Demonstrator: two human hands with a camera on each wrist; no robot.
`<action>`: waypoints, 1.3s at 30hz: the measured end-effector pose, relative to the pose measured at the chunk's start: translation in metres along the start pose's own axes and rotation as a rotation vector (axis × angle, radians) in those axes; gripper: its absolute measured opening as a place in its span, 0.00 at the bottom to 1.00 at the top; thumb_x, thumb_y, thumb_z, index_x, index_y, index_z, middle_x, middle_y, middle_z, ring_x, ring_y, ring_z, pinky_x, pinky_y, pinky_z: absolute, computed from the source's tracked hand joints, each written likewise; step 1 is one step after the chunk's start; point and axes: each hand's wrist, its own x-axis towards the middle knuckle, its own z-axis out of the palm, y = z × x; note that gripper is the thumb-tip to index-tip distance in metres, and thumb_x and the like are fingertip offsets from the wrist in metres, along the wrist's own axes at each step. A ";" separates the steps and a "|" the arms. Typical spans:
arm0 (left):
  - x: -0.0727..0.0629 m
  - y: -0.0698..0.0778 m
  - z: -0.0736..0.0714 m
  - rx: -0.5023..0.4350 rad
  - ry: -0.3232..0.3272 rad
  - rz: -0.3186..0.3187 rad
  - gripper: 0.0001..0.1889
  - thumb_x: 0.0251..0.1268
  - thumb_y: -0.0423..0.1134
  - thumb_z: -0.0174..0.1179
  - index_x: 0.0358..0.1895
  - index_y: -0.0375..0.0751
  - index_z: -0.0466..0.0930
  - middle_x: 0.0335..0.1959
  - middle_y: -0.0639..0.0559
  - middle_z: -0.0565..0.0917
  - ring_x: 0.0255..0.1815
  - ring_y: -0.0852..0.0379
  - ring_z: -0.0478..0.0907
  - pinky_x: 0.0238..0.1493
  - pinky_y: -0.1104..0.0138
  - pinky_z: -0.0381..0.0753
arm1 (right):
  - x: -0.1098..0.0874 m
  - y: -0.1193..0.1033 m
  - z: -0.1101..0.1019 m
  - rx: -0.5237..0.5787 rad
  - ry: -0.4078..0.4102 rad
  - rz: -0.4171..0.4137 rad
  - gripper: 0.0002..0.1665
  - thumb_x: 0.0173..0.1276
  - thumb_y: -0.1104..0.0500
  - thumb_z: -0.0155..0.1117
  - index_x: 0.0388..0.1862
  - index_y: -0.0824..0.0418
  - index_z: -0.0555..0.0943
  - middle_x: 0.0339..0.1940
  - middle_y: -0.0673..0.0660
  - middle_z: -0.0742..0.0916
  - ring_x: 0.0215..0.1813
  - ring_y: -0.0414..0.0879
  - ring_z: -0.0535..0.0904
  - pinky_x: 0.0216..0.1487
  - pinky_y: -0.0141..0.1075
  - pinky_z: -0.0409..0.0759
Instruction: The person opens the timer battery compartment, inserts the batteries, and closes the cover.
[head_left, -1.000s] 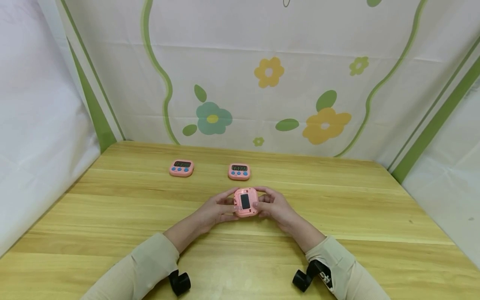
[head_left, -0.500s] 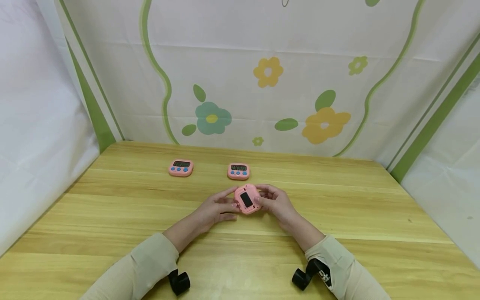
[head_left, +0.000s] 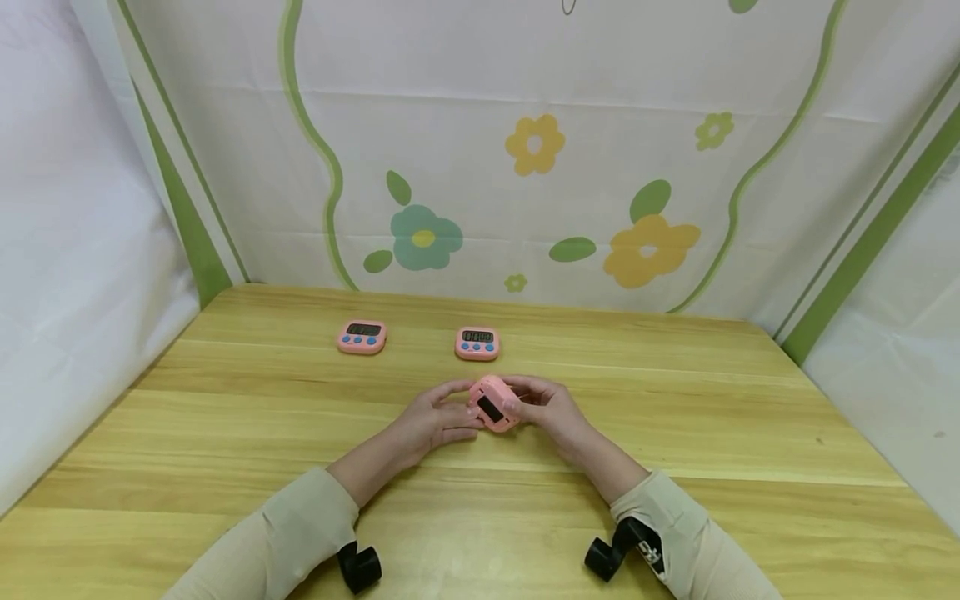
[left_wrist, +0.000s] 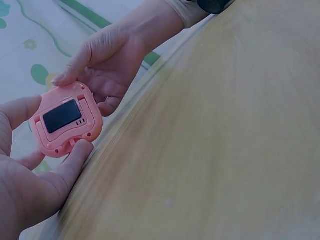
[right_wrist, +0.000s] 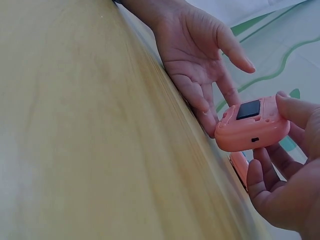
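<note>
A pink digital timer (head_left: 495, 393) is held tilted over the table, its back with a black rectangle (left_wrist: 62, 116) turned up toward the head camera. The right hand (head_left: 551, 412) pinches it, thumb on the back and fingers beneath. At the timer's left edge are the fingers of the left hand (head_left: 427, 427), mostly straight and touching it. The right wrist view shows the left thumb (right_wrist: 237, 52) lifted apart from the timer. A small black switch (right_wrist: 255, 139) shows on the timer's side in that view. Its front is hidden.
Two more pink timers with blue buttons lie face up farther back on the wooden table (head_left: 675, 400): one at the left (head_left: 362, 337), one just behind the hands (head_left: 477, 343). A white flowered cloth (head_left: 480, 167) hangs behind. Black camera mounts (head_left: 360, 568) sit at both wrists.
The held timer has turned and tilted between the hands, its black rectangle now slanting. The right fingers have shifted on it. The two timers on the table have stayed put.
</note>
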 end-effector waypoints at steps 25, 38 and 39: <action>-0.003 0.005 0.003 -0.026 0.013 0.053 0.27 0.55 0.25 0.54 0.57 0.26 0.52 0.51 0.32 0.65 0.46 0.48 0.72 0.50 0.61 0.69 | -0.001 -0.002 0.004 -0.174 -0.080 0.117 0.34 0.52 0.56 0.66 0.56 0.70 0.67 0.48 0.60 0.75 0.44 0.47 0.71 0.42 0.33 0.72; -0.003 0.005 0.002 -0.009 -0.032 0.063 0.32 0.53 0.20 0.50 0.62 0.29 0.48 0.61 0.33 0.54 0.54 0.49 0.65 0.51 0.65 0.69 | -0.001 -0.002 0.002 -0.073 -0.089 0.151 0.35 0.51 0.63 0.66 0.58 0.69 0.64 0.48 0.61 0.74 0.44 0.47 0.71 0.39 0.34 0.74; -0.003 0.005 0.002 -0.008 -0.036 0.060 0.32 0.53 0.20 0.50 0.63 0.29 0.48 0.61 0.33 0.53 0.54 0.48 0.65 0.51 0.65 0.69 | -0.001 -0.002 0.002 -0.071 -0.084 0.145 0.36 0.50 0.64 0.66 0.58 0.69 0.64 0.47 0.62 0.74 0.43 0.48 0.72 0.38 0.34 0.74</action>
